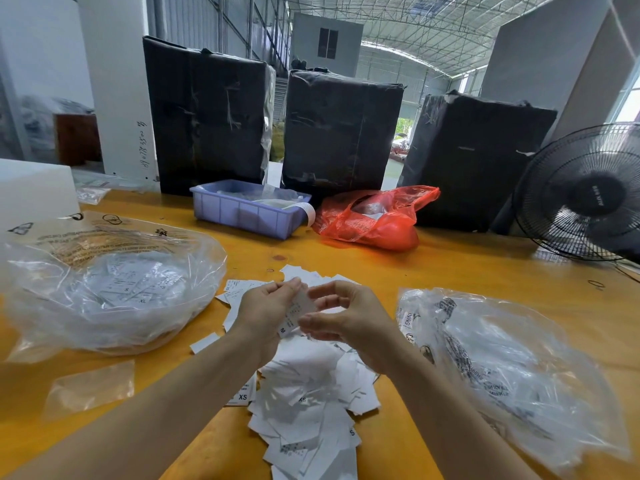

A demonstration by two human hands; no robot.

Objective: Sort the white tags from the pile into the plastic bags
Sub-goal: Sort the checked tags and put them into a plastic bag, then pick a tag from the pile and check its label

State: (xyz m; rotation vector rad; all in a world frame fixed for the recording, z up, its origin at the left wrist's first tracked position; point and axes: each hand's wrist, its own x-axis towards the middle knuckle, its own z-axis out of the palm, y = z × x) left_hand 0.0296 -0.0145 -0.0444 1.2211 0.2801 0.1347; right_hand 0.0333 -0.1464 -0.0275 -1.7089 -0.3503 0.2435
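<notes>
A pile of white tags (pixel 311 407) lies on the yellow table (pixel 485 265) in front of me, some marked XS or S. Above the pile, my left hand (pixel 266 313) and my right hand (pixel 346 320) hold one white tag (pixel 298 315) marked M between them; the left fingers pinch its upper edge, the right thumb and fingers curl at its right side. A clear plastic bag (pixel 104 289) with several tags inside sits to the left. Another clear printed bag (pixel 512 368) lies crumpled to the right.
A blue plastic bin (pixel 242 213) and a red plastic bag (pixel 374 220) stand at the back of the table before three black wrapped bales (pixel 339 133). A black fan (pixel 585 195) stands far right. A small flat clear bag (pixel 90 389) lies near left.
</notes>
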